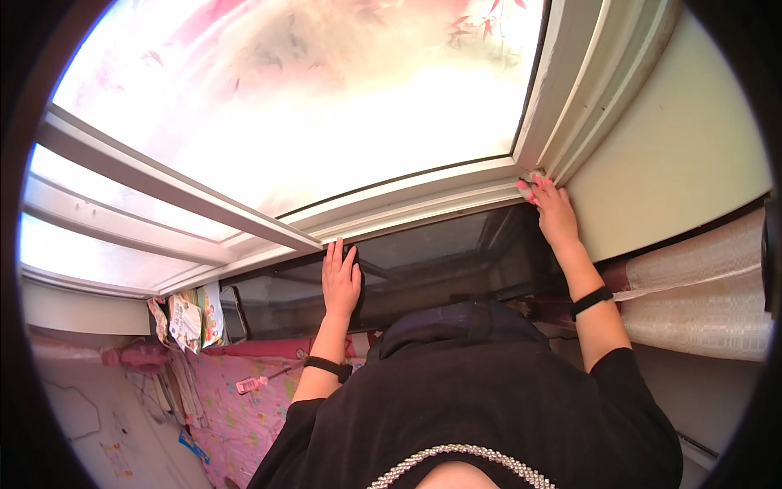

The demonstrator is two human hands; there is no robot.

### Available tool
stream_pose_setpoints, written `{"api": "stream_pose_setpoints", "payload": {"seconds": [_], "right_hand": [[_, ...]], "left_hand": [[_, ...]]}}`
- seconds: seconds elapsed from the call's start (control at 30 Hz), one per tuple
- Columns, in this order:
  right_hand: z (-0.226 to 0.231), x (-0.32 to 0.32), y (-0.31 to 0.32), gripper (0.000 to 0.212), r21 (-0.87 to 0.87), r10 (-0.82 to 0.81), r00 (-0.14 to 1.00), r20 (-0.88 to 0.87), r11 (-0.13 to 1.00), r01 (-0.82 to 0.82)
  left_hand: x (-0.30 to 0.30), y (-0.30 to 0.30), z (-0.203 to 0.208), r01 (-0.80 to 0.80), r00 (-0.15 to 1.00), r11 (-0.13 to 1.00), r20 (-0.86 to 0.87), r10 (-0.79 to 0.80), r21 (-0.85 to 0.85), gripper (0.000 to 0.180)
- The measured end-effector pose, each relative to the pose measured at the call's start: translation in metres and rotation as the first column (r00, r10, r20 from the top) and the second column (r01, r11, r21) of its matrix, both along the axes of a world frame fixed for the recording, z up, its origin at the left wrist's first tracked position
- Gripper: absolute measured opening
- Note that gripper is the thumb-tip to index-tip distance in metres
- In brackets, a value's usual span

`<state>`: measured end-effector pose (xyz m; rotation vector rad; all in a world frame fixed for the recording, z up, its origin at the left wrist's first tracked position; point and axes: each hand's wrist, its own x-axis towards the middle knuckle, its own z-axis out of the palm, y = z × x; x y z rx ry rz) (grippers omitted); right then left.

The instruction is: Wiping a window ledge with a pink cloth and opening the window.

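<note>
My right hand (557, 218) is closed on a small pink-and-white cloth (533, 187), pressed into the right corner of the white window track (423, 213). Its fingertips partly cover the cloth. My left hand (340, 284) lies flat with fingers stretched out on the glossy black windowsill (440, 257), holding nothing. Its fingertips reach the lower white frame, close to the end of the upright sash edge (277, 230). Beyond the track is a bright frosted window pane (350, 106) with pink and red leaf patterns.
Papers and packets (189, 316) stand at the sill's left end beside a dark phone-like object (235, 314). Below lies a pink patterned bedspread (244, 428) with a small pink bottle (252, 384) on it. At right, a pale curtain (700, 285) hangs by the cream wall (676, 155).
</note>
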<state>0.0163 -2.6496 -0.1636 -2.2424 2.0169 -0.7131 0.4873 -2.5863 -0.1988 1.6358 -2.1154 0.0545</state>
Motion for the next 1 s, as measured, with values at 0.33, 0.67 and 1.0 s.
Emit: {"api": "stream_pose_setpoints", "payload": {"seconds": [0.33, 0.67, 1.0], "right_hand": [[-0.006, 0.04, -0.002, 0.034, 0.015, -0.136, 0.986, -0.092, 0.99, 0.138], [0.003, 0.137, -0.014, 0.04, 0.177, 0.35, 0.937, 0.013, 0.921, -0.347], [0.02, 0.055, -0.018, 0.025, -0.005, -0.007, 1.0, 0.018, 1.0, 0.007]], "left_hand": [[-0.001, -0.001, 0.0, -0.012, 1.0, 1.0, 0.002, 0.012, -0.024, 0.036], [-0.003, -0.003, 0.002, -0.006, 1.0, 1.0, -0.003, 0.006, -0.031, 0.036], [-0.001, 0.001, 0.0, -0.027, 0.999, 0.999, -0.021, 0.027, -0.031, 0.036]]}}
